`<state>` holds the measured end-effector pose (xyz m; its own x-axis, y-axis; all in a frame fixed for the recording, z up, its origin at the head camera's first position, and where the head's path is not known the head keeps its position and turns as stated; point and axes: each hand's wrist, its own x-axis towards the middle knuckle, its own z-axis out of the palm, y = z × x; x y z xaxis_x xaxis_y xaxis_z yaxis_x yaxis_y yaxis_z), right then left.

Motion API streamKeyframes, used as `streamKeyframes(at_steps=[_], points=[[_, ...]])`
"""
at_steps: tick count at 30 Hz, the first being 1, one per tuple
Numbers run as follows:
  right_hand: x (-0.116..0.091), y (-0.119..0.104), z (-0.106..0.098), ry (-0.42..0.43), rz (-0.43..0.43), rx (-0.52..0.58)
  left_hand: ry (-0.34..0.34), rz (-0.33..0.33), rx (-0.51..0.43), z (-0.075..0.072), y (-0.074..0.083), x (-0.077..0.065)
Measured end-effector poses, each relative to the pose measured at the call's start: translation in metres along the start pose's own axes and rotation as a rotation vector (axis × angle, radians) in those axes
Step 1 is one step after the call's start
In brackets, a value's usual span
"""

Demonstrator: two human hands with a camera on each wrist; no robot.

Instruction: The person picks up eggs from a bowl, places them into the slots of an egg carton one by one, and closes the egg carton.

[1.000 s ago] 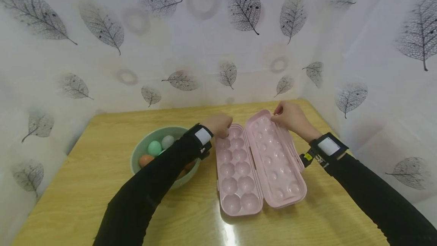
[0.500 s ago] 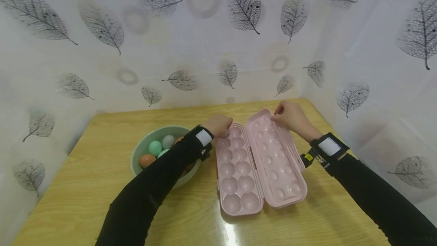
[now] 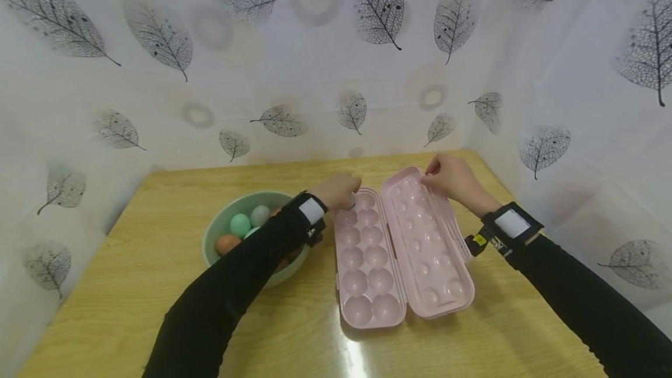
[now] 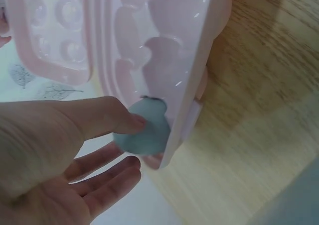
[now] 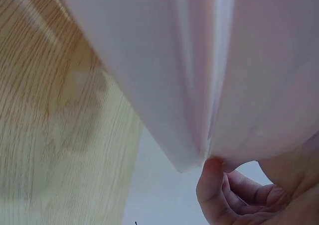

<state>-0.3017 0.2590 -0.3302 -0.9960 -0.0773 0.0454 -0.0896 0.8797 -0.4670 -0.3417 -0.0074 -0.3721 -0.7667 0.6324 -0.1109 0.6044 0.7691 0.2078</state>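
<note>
A pink egg box [image 3: 370, 328] lies open on the table, its rows of round hollows facing up. At its far left corner my left hand [image 3: 336, 190] pinches a grey-blue egg [image 4: 147, 133] between thumb and fingers. The egg sits right at the end hollow in the left wrist view, and the other fingers reach out past it. On the right the dimpled lid [image 3: 425, 244] leans back from the hinge. My right hand [image 3: 454, 182] pinches the lid's far edge between thumb and finger, seen from below in the right wrist view.
Left of the box stands a green bowl [image 3: 210, 232] with several eggs, including a mint egg [image 3: 240, 225], a grey egg [image 3: 259, 215] and a brown egg [image 3: 228, 244]. My left sleeve crosses over it. A leaf-patterned curtain [image 3: 315, 74] hangs behind the wooden table [image 3: 136, 284].
Both hands keep nearly the same places, the left at the end hollow and the right on the lid's edge. The head view has shifted slightly.
</note>
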Motion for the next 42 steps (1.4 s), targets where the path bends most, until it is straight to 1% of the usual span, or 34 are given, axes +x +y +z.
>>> streamKeyframes(at_steps=[5, 8, 11, 14, 17, 21, 22, 24, 26, 29, 34, 38, 42], points=[[-0.001, 0.003, -0.002, -0.001, 0.009, 0.005, 0.021, 0.047, -0.046, -0.008, -0.002, -0.007], [-0.001, 0.004, -0.001, -0.006, 0.010, 0.008, 0.021, 0.048, -0.081, -0.012, -0.004, -0.015], [-0.001, 0.004, -0.001, -0.007, 0.012, 0.014, 0.033, 0.045, -0.071, -0.015, -0.010, -0.025], [-0.001, 0.004, -0.002, -0.001, 0.013, 0.014, 0.056, 0.053, -0.038, -0.019, -0.018, -0.036], [-0.001, 0.003, -0.002, 0.003, 0.007, 0.012, 0.062, 0.036, -0.033, -0.024, -0.026, -0.054], [0.000, 0.004, -0.002, 0.004, -0.014, 0.014, 0.070, -0.031, -0.058, -0.032, -0.039, -0.085], [0.000, 0.004, -0.002, 0.006, -0.017, 0.013, 0.079, -0.038, -0.048, -0.032, -0.043, -0.091], [0.000, 0.004, -0.003, 0.009, -0.016, 0.012, 0.100, -0.056, -0.052, -0.034, -0.049, -0.102], [0.000, 0.005, -0.004, 0.006, -0.009, 0.016, 0.119, -0.070, -0.055, -0.035, -0.055, -0.109], [0.000, 0.004, -0.005, 0.001, -0.003, 0.015, 0.125, -0.092, -0.075, -0.037, -0.061, -0.118], [0.000, 0.003, -0.003, -0.001, 0.003, 0.003, 0.089, -0.116, -0.086, -0.038, -0.066, -0.124], [0.001, 0.003, -0.003, -0.003, 0.005, 0.003, 0.063, -0.114, -0.107, -0.037, -0.067, -0.127], [0.000, 0.004, -0.003, 0.001, 0.000, 0.009, 0.055, -0.096, -0.138, -0.033, -0.070, -0.131]])
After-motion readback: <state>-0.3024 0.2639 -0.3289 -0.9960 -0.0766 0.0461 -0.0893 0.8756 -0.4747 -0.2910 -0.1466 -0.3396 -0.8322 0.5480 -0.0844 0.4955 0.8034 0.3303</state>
